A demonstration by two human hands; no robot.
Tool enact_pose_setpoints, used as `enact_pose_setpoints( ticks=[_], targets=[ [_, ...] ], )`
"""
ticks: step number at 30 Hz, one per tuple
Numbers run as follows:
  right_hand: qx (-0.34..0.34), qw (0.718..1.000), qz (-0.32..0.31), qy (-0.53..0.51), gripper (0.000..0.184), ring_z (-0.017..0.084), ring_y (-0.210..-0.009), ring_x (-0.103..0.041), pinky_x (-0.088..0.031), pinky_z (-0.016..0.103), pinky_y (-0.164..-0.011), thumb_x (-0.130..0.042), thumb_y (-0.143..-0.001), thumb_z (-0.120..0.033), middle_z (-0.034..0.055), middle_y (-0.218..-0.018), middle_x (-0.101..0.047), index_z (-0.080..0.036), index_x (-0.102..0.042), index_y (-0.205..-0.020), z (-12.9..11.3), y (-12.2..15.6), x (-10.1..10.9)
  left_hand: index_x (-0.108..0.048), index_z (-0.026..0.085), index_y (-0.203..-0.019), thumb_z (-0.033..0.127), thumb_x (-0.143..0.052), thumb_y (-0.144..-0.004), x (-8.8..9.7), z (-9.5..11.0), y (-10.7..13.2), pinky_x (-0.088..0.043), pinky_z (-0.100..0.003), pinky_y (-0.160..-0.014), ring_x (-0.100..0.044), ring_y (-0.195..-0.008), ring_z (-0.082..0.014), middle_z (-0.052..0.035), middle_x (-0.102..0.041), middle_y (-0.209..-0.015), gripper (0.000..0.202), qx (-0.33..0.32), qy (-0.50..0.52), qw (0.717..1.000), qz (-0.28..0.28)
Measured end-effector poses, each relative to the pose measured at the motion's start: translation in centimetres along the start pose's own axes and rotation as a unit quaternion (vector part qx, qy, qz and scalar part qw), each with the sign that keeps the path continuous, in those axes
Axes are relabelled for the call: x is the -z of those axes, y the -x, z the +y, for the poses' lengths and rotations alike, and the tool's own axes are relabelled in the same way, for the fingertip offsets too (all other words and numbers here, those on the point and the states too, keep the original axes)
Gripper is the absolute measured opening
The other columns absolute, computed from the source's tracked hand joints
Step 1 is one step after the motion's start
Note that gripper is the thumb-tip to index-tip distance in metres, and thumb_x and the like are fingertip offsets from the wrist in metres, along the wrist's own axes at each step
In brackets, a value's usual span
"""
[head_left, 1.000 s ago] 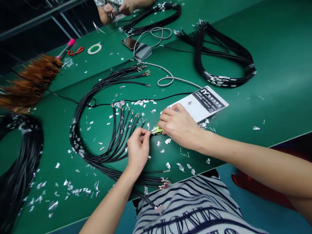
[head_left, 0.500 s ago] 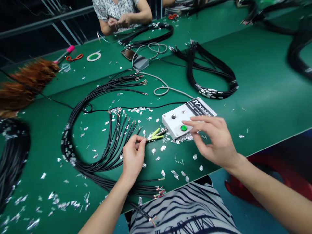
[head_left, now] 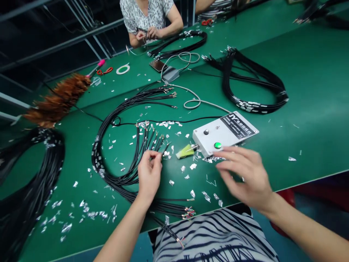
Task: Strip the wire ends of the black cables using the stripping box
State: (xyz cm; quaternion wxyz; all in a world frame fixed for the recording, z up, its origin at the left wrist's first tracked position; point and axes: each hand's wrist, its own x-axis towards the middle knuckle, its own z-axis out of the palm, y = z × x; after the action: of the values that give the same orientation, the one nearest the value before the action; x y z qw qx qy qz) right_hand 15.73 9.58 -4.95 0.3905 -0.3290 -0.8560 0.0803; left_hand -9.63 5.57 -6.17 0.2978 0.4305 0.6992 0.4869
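Note:
My left hand [head_left: 149, 174] pinches the end of a black cable from the fanned bundle of black cables [head_left: 128, 145] on the green table [head_left: 300, 72]. My right hand [head_left: 245, 174] hovers with fingers spread and empty, just in front of a white control box [head_left: 225, 133] with a green button [head_left: 217, 145] and a black knob. A yellow-green clip tip [head_left: 185, 151] sticks out of the box's left side, blurred, a little right of my left fingertips. Silver foil scraps [head_left: 191, 167] lie scattered around both hands.
A grey foot pedal [head_left: 170, 74] with a grey cord, a phone [head_left: 157, 65], a tape roll [head_left: 122, 69], red scissors [head_left: 104, 71] and a feather duster [head_left: 58, 100] lie farther back. More cable bundles [head_left: 253, 83] sit right and left. Another person [head_left: 151, 18] works across the table.
My right hand let go of the yellow-green clip, drew back toward me and opened. My left hand stayed pinched on the cable end and drew slightly away from the clip.

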Motion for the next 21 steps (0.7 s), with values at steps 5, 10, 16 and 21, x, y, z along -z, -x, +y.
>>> enact_pose_setpoints(
  ticks=[5, 10, 16, 21],
  targets=[
    [-0.01, 0.974, -0.189, -0.125, 0.01, 0.023, -0.104, -0.062, -0.043, 0.038, -0.085, -0.055, -0.093, -0.019, 0.0064, -0.102, -0.07, -0.019, -0.064, -0.096, -3.9, 2.2, -2.4, -0.051, 0.019, -0.097, 0.015, -0.053, -0.083, 2.4, -0.6, -4.1, -0.046, -0.035, -0.072, -0.059, -0.078, -0.0223, -0.0053, -0.057, -0.083, 0.015, -0.12, -0.31, 0.941, 0.07],
    [0.034, 0.97, -0.224, -0.093, 0.02, 0.021, -0.092, -0.059, -0.04, 0.038, -0.079, -0.045, -0.094, -0.008, 0.0051, -0.09, -0.066, -0.016, -0.059, -0.084, -4.5, 2.7, -3.6, -0.058, 0.015, -0.102, 0.026, -0.056, -0.09, 1.9, 1.3, -1.1, -0.043, -0.045, -0.08, -0.055, -0.102, -0.0342, -0.02, -0.059, -0.108, 0.017, -0.219, -0.447, 0.865, 0.061],
    [-0.106, 0.946, -0.226, -0.209, 0.018, 0.02, -0.086, -0.057, -0.044, 0.037, -0.078, -0.04, -0.098, -0.014, 0.0065, -0.09, -0.064, -0.017, -0.056, -0.089, -4.1, -0.7, -2.3, -0.061, 0.019, -0.089, 0.014, -0.049, -0.093, 0.7, 3.6, 6.3, -0.047, -0.033, -0.072, -0.063, -0.076, -0.0201, -0.004, -0.068, -0.081, 0.014, -0.256, -0.288, 0.895, -0.226],
    [-0.306, 0.837, -0.201, -0.407, 0.017, 0.015, -0.076, -0.063, -0.049, 0.029, -0.067, -0.047, -0.097, -0.03, 0.0043, -0.09, -0.065, -0.019, -0.06, -0.097, -3.2, -1.9, -2.7, -0.069, 0.02, -0.09, 0.017, -0.052, -0.093, 1.0, 3.5, 6.1, -0.049, -0.023, -0.06, -0.061, -0.059, -0.0134, -0.0009, -0.07, -0.073, 0.017, -0.105, -0.125, 0.968, -0.193]
  ],
)
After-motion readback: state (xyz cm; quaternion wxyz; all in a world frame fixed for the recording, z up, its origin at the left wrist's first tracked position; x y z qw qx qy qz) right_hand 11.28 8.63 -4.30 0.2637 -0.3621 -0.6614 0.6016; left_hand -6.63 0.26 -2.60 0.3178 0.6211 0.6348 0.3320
